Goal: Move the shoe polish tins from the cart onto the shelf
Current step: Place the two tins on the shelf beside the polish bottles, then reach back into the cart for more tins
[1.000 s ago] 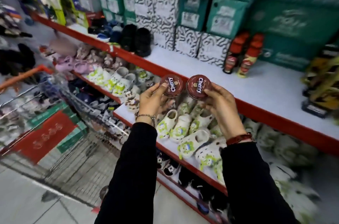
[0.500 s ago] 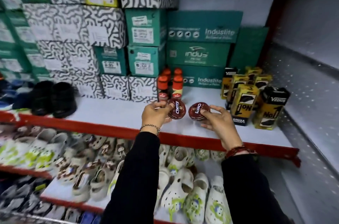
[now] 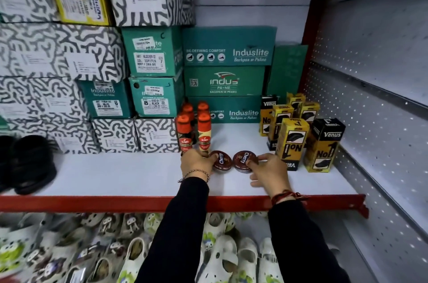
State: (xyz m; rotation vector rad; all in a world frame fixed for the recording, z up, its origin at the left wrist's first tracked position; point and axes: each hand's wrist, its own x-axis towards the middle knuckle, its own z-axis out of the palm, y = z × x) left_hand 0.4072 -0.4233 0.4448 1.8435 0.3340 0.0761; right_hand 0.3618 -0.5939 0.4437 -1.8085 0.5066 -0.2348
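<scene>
Two round dark-red Cherry polish tins lie flat side by side on the white shelf [image 3: 115, 178], which has a red front lip. My left hand [image 3: 196, 163] grips the left tin [image 3: 221, 160] from its left side. On the right tin [image 3: 244, 161], the fingers of my right hand [image 3: 269, 172] rest on its right rim and top. The tins sit just in front of the Kiwi bottles and almost touch each other. The cart is out of view.
Several orange-capped Kiwi liquid polish bottles [image 3: 203, 132] stand right behind the tins. Yellow and black Venus boxes [image 3: 293, 141] stand to the right. Green Induslite boxes [image 3: 229, 46] and patterned shoe boxes [image 3: 58, 51] fill the back. Black shoes [image 3: 30, 162] sit far left. White clogs [image 3: 222, 257] fill the shelf below.
Both hands have carried the tins from in front of the cart side over to the shelf and lowered them until they rest flat on its surface.
</scene>
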